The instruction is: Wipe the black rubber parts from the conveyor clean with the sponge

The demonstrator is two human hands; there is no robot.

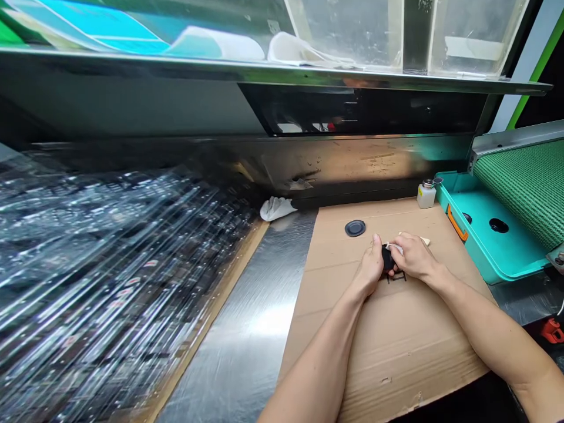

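My left hand (371, 265) is closed around a small black part (387, 258), which looks rounded but is mostly covered by the fingers. Pinched in my right hand (416, 257) is a bit of white cloth (395, 247), pressed against the top of that part. Both hands are together over a cardboard sheet (396, 335). A round black cap-like piece (355, 228) lies flat on the cardboard, just beyond my left hand. Behind my right hand, a small pale piece (425, 241) sticks out, partly hidden.
A white bottle with a metal top (426, 195) stands at the cardboard's back right corner. Beside it, a teal bin (478, 249) with black pieces sits under a green conveyor belt (526, 182). Plastic-wrapped goods (110, 294) fill the left; a crumpled white cloth (277, 208) lies behind.
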